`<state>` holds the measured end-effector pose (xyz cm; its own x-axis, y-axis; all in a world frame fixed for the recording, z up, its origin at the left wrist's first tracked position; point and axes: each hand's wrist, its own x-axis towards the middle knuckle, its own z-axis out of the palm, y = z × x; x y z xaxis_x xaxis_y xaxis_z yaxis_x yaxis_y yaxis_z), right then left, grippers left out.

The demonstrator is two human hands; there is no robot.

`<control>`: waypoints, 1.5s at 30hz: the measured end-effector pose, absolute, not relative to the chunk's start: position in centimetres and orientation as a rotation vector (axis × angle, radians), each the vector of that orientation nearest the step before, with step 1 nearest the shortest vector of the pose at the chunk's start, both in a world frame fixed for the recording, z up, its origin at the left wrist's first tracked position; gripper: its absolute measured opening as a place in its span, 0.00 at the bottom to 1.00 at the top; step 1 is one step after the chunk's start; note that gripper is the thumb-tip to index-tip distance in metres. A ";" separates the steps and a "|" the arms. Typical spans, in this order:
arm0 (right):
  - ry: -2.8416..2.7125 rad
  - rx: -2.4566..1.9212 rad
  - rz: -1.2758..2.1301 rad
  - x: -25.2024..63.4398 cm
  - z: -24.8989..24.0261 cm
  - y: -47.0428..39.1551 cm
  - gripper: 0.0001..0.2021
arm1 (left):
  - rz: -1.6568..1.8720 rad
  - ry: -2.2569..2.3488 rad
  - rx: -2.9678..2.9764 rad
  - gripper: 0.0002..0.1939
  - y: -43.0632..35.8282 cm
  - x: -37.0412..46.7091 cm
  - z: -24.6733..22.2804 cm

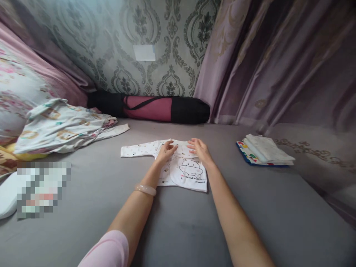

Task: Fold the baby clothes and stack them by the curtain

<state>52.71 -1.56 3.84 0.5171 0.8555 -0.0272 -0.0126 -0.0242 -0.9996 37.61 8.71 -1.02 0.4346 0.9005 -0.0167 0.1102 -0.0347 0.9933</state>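
Observation:
A small white baby shirt (178, 178) with a hippo drawing and lettering lies flat on the grey bed sheet. One sleeve (137, 150) stretches out to the left; on the right side no sleeve sticks out, and the cloth looks folded inward there. My left hand (166, 151), a pale bangle on its wrist, is over the upper middle of the shirt with fingers slightly bent and thumb apart. Over the shirt's upper right edge is my right hand (200, 151), its fingers stretched and spread. Neither hand visibly pinches the cloth.
To the right sits a stack of folded cloths (265, 150). A patterned white garment (63, 124) lies crumpled at the left, above a blurred-out item (43, 191). Against the papered wall rests a long black and dark pink bag (150, 108). Purple curtains (258, 63) hang at the right.

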 end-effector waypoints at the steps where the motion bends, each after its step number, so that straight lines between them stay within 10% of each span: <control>1: -0.725 -1.424 0.769 53.7 4.0 -1.7 0.12 | 0.834 0.930 1.462 0.27 8.7 37.6 -1.2; 45: -1.427 -2.602 0.021 54.0 1.9 -3.5 0.23 | 0.568 1.374 2.498 0.16 8.0 35.8 -0.3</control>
<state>53.96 -3.47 1.85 0.5411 0.8379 0.0709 0.8355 -0.5261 -0.1586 35.79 7.96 -0.35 0.4840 0.8466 0.2214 0.7560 -0.5320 0.3815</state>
